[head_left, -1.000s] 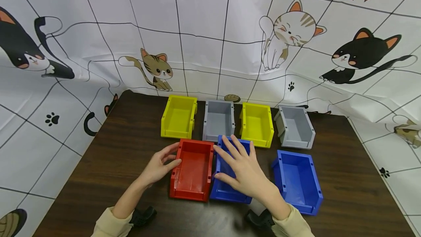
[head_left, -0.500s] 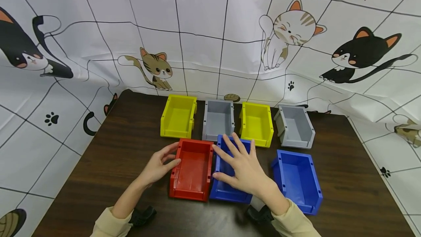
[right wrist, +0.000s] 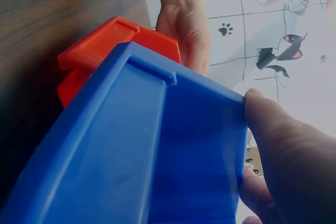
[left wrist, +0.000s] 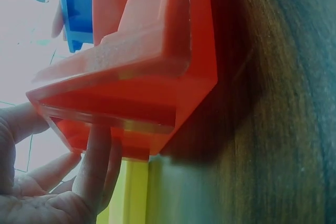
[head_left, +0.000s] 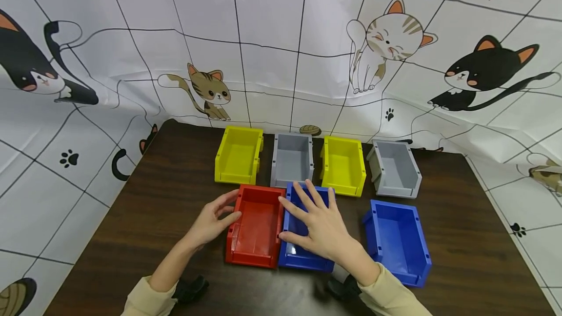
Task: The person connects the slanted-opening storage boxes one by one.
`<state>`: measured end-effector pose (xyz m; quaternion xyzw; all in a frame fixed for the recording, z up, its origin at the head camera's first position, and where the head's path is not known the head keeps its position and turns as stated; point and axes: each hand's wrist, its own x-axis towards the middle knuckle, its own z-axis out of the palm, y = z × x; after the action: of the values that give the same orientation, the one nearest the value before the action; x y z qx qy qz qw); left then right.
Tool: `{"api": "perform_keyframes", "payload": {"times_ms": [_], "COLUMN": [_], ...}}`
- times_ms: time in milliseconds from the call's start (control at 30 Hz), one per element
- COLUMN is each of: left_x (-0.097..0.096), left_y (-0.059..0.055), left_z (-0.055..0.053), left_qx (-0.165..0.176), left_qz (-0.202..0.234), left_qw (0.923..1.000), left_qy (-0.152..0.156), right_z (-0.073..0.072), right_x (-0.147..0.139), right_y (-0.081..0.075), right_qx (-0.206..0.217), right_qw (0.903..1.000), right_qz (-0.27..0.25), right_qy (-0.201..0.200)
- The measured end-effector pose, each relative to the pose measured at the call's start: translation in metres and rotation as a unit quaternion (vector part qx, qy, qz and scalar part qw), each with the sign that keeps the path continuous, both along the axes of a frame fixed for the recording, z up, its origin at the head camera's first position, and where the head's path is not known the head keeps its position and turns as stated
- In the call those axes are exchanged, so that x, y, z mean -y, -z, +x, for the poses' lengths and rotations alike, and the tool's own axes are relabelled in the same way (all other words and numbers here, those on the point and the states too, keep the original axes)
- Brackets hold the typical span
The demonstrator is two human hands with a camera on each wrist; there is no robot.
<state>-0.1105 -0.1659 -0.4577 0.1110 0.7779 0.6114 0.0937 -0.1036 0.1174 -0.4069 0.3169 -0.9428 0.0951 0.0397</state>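
Blue plastic had shifted slightly toward the left edge of the bench [head_left: 153, 199] in the last half second: the inner blue bin [head_left: 303, 260], along with the right hand [head_left: 324, 230], sat closer against the red bin [head_left: 256, 230], which had stayed near the middle of the bench, toward its near edge. Little or no gap showed between the two, so bringing them side by side looked almost complete. The right hand's fingers were spread wide and fairly straight over the inner blue bin, touching its rim without clenching round it. The left hand's [head_left: 208, 223] fingers were partly bent in a light pinch, thumb at the red bin's left rim, the others against its outer wall. Along the back edge stood two yellow bins [head_left: 237, 157] and two grey bins [head_left: 293, 160]; the outer blue bin [head_left: 399, 243] stood apart, nearer the right edge.

The right hand hid much of the inner blue bin's inside. Whether the two bins touched along their whole length could not be told, nor whether the inner blue bin's base lay flat. The bench's near edge was cut off in the head view.
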Motion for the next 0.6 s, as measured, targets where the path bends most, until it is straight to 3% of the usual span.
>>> {"api": "perform_keyframes", "payload": {"times_ms": [600], "left_x": [-0.0005], "left_y": [0.0035], "left_z": [-0.0026], "left_qx": [-0.002], "left_qz": [-0.006], "left_qw": [1.0], "left_qy": [0.005], "right_z": [-0.0026], "right_x": [-0.0016], "right_y": [0.009], "right_qx": [0.01], "right_qw": [0.9999], "right_qz": [-0.012], "right_qy": [-0.006]}}
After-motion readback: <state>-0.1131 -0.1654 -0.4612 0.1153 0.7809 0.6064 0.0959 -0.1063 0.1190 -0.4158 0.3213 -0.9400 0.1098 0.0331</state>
